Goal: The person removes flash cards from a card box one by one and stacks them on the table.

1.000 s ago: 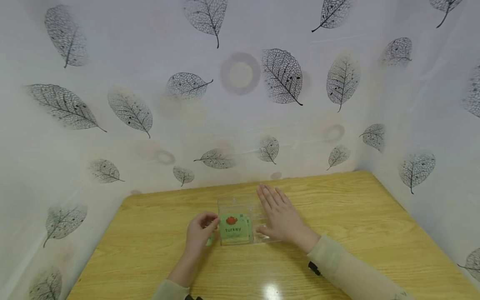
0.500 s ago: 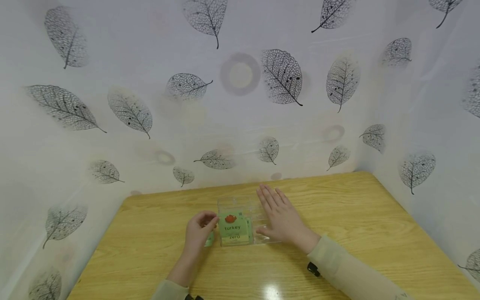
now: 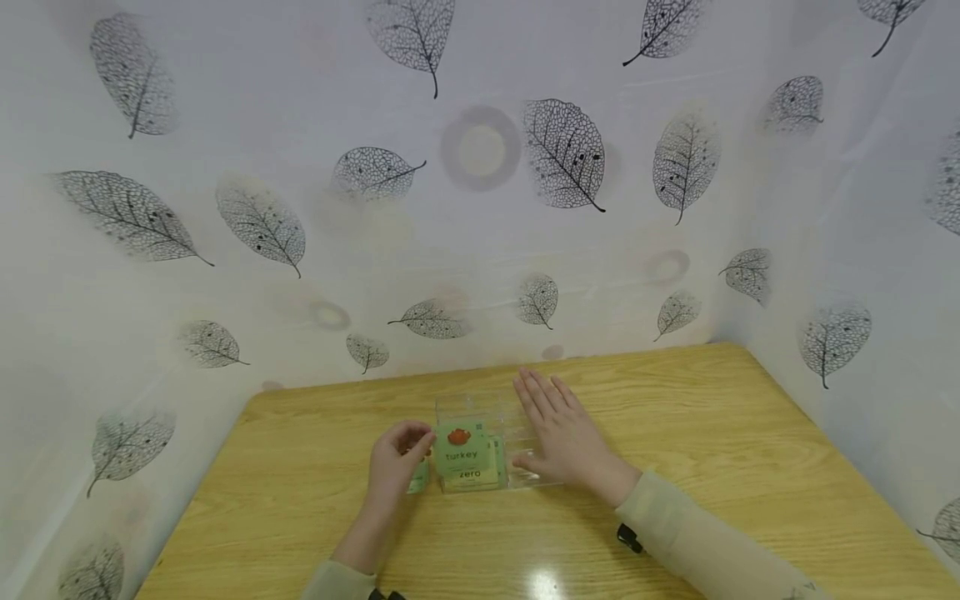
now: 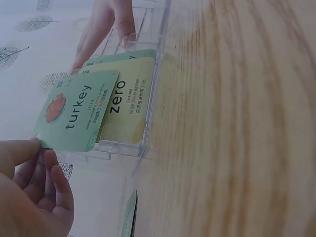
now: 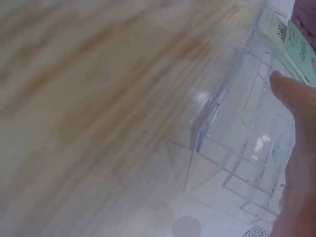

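My left hand (image 3: 393, 467) pinches the left edge of a green "turkey" flashcard (image 4: 74, 113) between thumb and finger. The card is tilted and overlaps a yellow "zero" flashcard (image 4: 129, 98). Beneath these, another green card (image 4: 143, 53) shows at one edge, lying in a clear plastic box (image 3: 453, 406) with raised dividers. My right hand (image 3: 566, 437) rests with straight fingers over the right side of the box; in the right wrist view its thumb (image 5: 289, 91) lies over the clear plastic. Part of the box is hidden under this hand.
More green cards (image 3: 417, 478) lie on the wooden table (image 3: 300, 492) beside the left hand, partly covered by it. A white sheet with leaf prints (image 3: 480, 250) hangs behind the table and along both sides.
The "turkey" card has shifted up and left in the left hand's pinch, uncovering the "zero" card below it. The right hand has stayed in place.
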`<state>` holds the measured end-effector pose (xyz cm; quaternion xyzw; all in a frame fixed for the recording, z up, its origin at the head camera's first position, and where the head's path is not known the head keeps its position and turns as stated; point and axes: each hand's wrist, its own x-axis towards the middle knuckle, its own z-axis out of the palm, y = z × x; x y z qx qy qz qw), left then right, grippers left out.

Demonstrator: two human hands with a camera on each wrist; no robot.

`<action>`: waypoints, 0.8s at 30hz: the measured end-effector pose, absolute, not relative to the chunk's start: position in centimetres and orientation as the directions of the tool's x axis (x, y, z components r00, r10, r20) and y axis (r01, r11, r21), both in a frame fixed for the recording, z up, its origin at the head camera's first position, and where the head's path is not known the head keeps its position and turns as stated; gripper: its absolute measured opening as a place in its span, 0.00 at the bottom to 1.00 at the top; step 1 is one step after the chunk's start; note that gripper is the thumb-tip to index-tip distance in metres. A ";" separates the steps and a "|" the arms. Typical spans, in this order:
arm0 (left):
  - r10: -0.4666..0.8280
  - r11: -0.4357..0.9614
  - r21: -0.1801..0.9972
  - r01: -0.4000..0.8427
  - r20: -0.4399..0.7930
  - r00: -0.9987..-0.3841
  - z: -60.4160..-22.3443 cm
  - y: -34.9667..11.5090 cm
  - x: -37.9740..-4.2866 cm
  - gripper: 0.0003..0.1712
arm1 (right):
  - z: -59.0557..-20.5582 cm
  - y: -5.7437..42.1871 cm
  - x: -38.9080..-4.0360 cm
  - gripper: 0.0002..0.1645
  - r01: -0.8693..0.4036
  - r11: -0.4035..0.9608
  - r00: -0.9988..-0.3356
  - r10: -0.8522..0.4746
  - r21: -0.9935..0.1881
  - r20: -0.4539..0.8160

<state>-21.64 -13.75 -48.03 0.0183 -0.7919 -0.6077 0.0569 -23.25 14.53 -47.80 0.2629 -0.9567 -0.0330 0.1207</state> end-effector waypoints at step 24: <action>-0.126 0.280 0.960 0.022 0.059 -0.990 -47.9 -14.2 -21.4 0.08 | -48.0 14.7 -23.3 0.71 -0.494 0.854 -0.820 -0.520 0.164 0.238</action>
